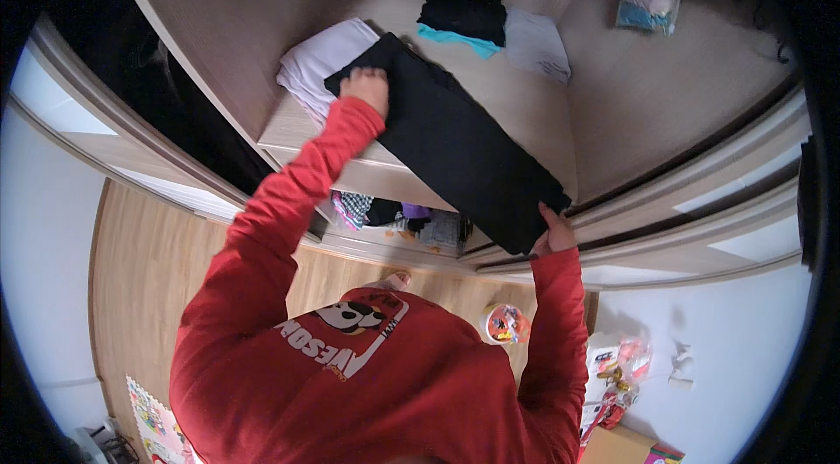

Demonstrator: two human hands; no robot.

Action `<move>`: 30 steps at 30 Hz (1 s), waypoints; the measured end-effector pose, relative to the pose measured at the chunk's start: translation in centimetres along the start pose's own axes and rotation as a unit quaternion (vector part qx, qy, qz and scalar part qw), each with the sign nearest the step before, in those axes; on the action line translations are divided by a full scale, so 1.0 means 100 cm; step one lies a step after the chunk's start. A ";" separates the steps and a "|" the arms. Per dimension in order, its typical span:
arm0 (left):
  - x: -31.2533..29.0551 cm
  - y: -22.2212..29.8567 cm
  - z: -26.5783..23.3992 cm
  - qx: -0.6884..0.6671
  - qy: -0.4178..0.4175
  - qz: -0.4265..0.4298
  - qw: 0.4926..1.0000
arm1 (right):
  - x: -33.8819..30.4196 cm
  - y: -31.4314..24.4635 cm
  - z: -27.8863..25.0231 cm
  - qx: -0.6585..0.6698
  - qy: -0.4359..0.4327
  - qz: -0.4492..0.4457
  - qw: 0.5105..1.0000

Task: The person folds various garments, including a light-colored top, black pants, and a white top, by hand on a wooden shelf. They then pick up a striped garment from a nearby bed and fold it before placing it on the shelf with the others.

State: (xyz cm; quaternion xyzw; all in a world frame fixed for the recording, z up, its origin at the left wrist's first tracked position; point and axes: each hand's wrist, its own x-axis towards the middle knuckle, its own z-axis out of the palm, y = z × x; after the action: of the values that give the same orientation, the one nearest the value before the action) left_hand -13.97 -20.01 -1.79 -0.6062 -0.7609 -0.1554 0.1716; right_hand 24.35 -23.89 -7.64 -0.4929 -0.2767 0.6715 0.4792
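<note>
A long folded black garment, seemingly trousers (pixel 459 144), stretches slantwise in front of me, from upper left to lower right. My left hand (pixel 366 89) grips its upper left end, fingers curled over the cloth. At the lower right end my right hand (pixel 556 231) pinches the edge near the corner. Beneath and beside the left end lies folded pale pink clothing (pixel 328 57) on the wooden shelf (pixel 525 114). The garment hides part of the shelf and its front edge.
Farther back on the shelf are a folded black cloth (pixel 462 16), a turquoise cloth (pixel 459 39) and a grey cloth (pixel 536 44). A clear bag (pixel 648 7) is at the right. A lower compartment holds patterned clothes (pixel 353 208). A round tub (pixel 506 324) stands on the floor.
</note>
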 end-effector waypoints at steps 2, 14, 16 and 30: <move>-0.015 0.008 0.000 0.019 0.046 0.004 0.999 | -0.008 0.000 0.009 0.055 -0.049 -0.007 0.997; 0.013 -0.030 0.012 -0.156 0.114 -0.049 0.980 | 0.000 0.005 -0.003 -0.033 0.011 0.009 0.999; 0.010 -0.023 0.001 -0.172 0.119 -0.034 0.977 | 0.002 0.008 -0.004 -0.034 0.016 0.001 0.999; -0.036 0.013 -0.003 -0.188 0.185 0.109 0.958 | -0.012 0.002 0.013 0.035 -0.056 0.010 0.998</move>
State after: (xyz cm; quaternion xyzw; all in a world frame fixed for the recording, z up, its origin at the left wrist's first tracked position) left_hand -11.91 -22.93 -3.13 -0.6677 -0.6017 -0.3858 0.2081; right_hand 23.08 -24.95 -6.89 -0.4399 -0.2744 0.7125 0.4728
